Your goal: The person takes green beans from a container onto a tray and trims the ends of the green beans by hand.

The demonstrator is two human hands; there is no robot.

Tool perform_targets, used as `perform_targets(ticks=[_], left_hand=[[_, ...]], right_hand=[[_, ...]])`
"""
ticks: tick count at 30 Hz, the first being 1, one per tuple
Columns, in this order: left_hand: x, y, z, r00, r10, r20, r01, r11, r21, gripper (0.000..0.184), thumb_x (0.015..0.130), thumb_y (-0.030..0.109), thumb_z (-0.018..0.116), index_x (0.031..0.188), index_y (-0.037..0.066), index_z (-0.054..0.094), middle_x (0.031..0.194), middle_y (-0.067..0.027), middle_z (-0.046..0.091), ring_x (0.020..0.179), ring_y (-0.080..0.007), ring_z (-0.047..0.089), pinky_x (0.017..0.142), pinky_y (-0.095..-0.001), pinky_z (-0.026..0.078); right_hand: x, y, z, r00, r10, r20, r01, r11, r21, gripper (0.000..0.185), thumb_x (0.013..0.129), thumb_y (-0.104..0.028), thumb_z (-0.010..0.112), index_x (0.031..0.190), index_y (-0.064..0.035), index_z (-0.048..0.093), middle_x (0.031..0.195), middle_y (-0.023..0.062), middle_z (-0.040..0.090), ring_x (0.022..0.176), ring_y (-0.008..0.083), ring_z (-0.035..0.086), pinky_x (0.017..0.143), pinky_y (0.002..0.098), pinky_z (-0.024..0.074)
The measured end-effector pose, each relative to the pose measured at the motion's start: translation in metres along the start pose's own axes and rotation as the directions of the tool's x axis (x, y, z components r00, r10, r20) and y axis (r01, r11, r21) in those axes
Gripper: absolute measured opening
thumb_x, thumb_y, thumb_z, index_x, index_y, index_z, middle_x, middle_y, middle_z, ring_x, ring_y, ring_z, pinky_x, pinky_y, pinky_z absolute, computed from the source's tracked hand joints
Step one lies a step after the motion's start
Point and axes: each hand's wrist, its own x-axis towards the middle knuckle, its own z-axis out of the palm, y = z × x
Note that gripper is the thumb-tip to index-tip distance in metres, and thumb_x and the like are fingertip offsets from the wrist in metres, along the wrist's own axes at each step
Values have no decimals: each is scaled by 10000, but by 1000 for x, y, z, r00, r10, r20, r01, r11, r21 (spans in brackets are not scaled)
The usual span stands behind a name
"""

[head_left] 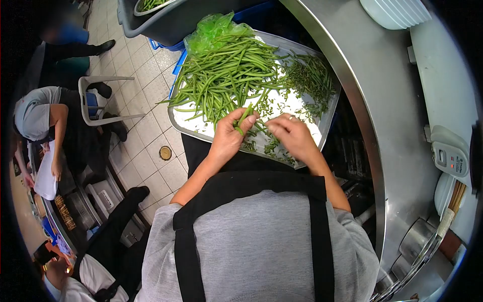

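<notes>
My left hand [232,133] is closed around a few green beans [247,111], whose ends stick out past the thumb. Close to its right, my right hand [294,135] has thumb and fingers drawn together in a pinch near the bean ends; whatever sits between them is too small to make out. Both hands are over the near part of a metal tray [177,121]. A large heap of whole green beans [226,70] covers its left and far side. Trimmed bean ends [309,80] are piled at the right, with more bits scattered across the middle.
A green plastic bag [214,30] lies at the heap's far edge. Behind stands a grey bin [176,22]. A steel counter [372,65] curves along the right, bearing white bowls [395,11]. Leftward are a plastic chair [83,100] and co-workers, one in a grey shirt [37,110].
</notes>
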Motion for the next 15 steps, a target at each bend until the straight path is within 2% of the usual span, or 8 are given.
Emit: perform_targets(ticks=[2, 5, 7, 9, 10, 13, 14, 15], left_hand=[[-1, 3, -3, 999, -13, -32, 12, 999, -33, 206, 943, 212, 609, 1011, 24, 657, 770, 47, 572, 675, -30, 439, 586, -203, 370], [-1, 0, -4, 997, 39, -66, -42, 998, -52, 216, 944, 244, 605, 1012, 43, 643, 729, 61, 526, 575, -14, 386, 506, -191, 303], [0, -3, -1, 992, 102, -79, -106, 992, -61, 231, 945, 275, 599, 1021, 59, 629, 699, 65, 490, 495, -7, 353, 444, -189, 254], [-1, 0, 0, 991, 106, -77, -110, 993, -44, 220, 938, 247, 607, 1004, 40, 635, 718, 43, 507, 537, -30, 403, 481, -197, 307], [-3, 3, 0, 991, 108, -79, -111, 993, -37, 214, 935, 233, 610, 995, 30, 639, 728, 32, 515, 558, -42, 429, 499, -201, 333], [-8, 12, 1, 916, 401, 36, -399, 893, 208, 143, 893, 134, 652, 966, 13, 675, 801, -23, 611, 700, -98, 521, 626, -239, 415], [-9, 8, 2, 887, 453, 90, -461, 867, 187, 135, 850, 91, 679, 962, 15, 688, 833, -64, 629, 758, -154, 574, 679, -271, 453], [-9, 7, 3, 878, 470, 88, -478, 857, 190, 137, 845, 85, 682, 963, 17, 690, 837, -63, 630, 764, -160, 579, 685, -275, 458]], right_hand=[[-5, -5, 10, 997, -36, 63, 41, 997, -68, 196, 888, -202, 588, 935, -37, 683, 805, 138, 606, 765, 314, 607, 708, 373, 478], [-6, -10, 6, 993, 55, 106, -45, 994, -95, 169, 888, -150, 589, 909, -8, 679, 792, 118, 596, 768, 272, 584, 703, 350, 453], [-5, -11, -2, 993, 64, 96, -56, 995, -82, 174, 886, -138, 553, 890, -14, 675, 796, 130, 599, 766, 285, 589, 701, 364, 456], [-4, -11, -6, 995, 45, 84, -39, 997, -66, 193, 876, -145, 521, 869, -24, 670, 793, 151, 595, 766, 321, 598, 706, 393, 464], [-3, -9, -6, 998, 2, 57, 2, 997, -75, 186, 856, -130, 508, 853, -17, 656, 759, 155, 578, 704, 303, 585, 677, 381, 463], [-1, -2, 0, 994, 98, -55, -95, 994, 49, 207, 873, -147, 502, 802, 2, 627, 697, 112, 566, 609, 219, 544, 592, 335, 442], [1, 4, 4, 987, 158, -35, -147, 965, 216, 209, 876, -145, 500, 782, 3, 613, 679, 91, 550, 587, 188, 514, 565, 315, 419], [7, 8, 8, 977, 214, -8, -196, 906, 376, 213, 879, -143, 498, 762, 5, 598, 662, 71, 535, 565, 158, 484, 538, 295, 396]])
